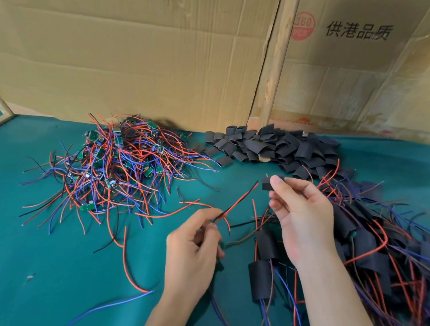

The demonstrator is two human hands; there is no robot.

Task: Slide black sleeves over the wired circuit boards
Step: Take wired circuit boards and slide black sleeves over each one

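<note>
Nearest us, our left hand pinches a thin red-and-black wire pair above the green cloth table. Our right hand grips a short black tubular sleeve. Beyond lie the tangled green wired circuit boards and the black sleeve heap.

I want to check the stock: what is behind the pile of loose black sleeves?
Behind the pile of sleeves stand a cardboard wall and a wooden post. The post's foot and the cardboard's lower edge there are covered.

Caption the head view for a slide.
Right hand pinches a short black sleeve while left hand grips red and black wires above the green cloth table.
</note>
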